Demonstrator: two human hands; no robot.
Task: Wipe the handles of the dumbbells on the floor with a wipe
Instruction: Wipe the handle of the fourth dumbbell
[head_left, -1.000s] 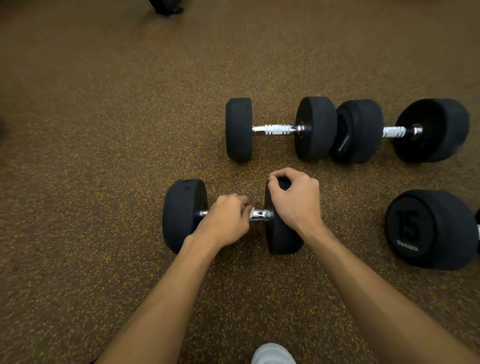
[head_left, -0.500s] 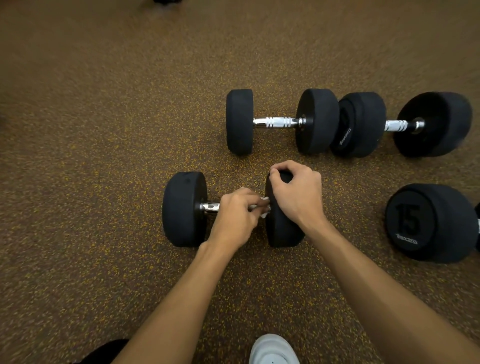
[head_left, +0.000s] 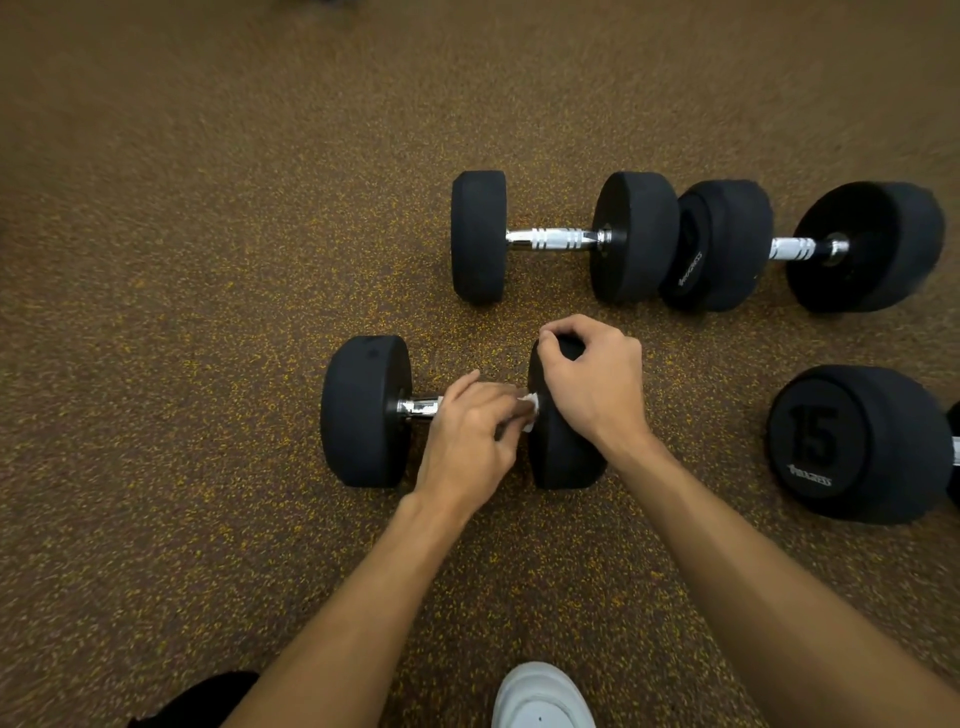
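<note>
The left hand (head_left: 467, 441) is pressing one white wipe (head_left: 529, 410) onto a chrome handle (head_left: 421, 406).
Its fingers are curling round the wipe at the handle's right end, while the right hand (head_left: 592, 384) is gripping the top of the right head (head_left: 561, 462), both forearms reaching forward. Four dumbbells are lying on the speckled floor (head_left: 208, 312): this near dumbbell (head_left: 363, 410), two far dumbbells (head_left: 550, 240) (head_left: 789, 248), and a right dumbbell marked 15 (head_left: 857, 441).

Left hand (head_left: 470, 441) wipes the handle (head_left: 420, 407) — right hand (head_left: 592, 382) steadies dumbbell (head_left: 363, 410).
</note>
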